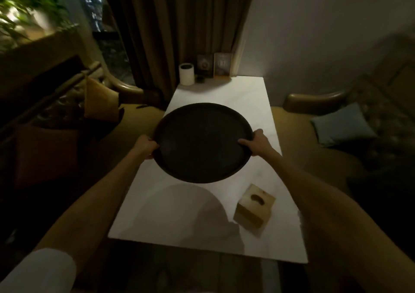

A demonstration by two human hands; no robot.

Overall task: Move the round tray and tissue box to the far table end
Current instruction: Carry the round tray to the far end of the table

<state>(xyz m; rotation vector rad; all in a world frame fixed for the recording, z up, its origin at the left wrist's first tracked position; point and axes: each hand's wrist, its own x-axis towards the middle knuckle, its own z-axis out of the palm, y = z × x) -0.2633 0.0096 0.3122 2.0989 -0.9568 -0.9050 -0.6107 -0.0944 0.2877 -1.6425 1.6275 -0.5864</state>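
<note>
Head view: both hands hold round tray [203, 143] tilted above table [258, 104].

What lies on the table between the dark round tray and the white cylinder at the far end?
Nothing: the head view shows bare white table between dark round tray and white cylinder.

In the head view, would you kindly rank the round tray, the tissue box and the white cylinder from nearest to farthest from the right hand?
1. Round tray: gripped at its rim by the right hand.
2. Tissue box: near table end, below the hand.
3. White cylinder: far table end, left corner.
</note>
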